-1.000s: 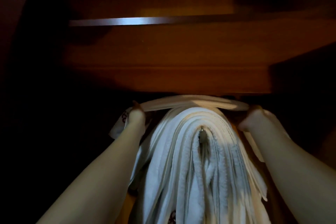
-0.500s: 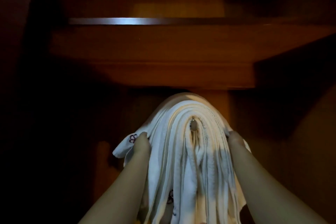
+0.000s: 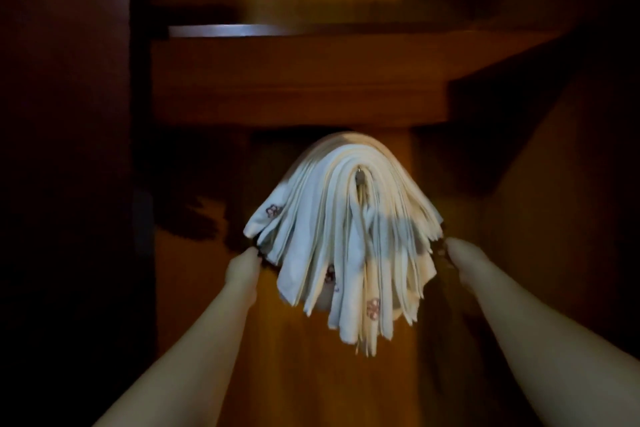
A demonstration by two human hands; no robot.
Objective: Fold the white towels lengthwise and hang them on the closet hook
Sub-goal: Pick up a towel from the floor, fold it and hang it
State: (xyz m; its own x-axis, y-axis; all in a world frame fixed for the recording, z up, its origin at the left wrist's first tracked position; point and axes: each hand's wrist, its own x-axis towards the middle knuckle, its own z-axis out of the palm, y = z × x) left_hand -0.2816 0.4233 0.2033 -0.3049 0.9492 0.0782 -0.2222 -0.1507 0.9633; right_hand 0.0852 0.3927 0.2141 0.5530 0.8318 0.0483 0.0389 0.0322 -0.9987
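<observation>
On the closet hook (image 3: 361,170), towels (image 3: 343,236) hang; each hand's grip is unclear.

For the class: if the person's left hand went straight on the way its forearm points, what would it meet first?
Most likely the lower left edge of the white folded towels draped over the hook; the left hand points up and inward at it. Depth is unclear, so it might slip behind them to the wooden closet panel.

Head view, facing forward, close to hung towels (image 3: 343,236)
</observation>
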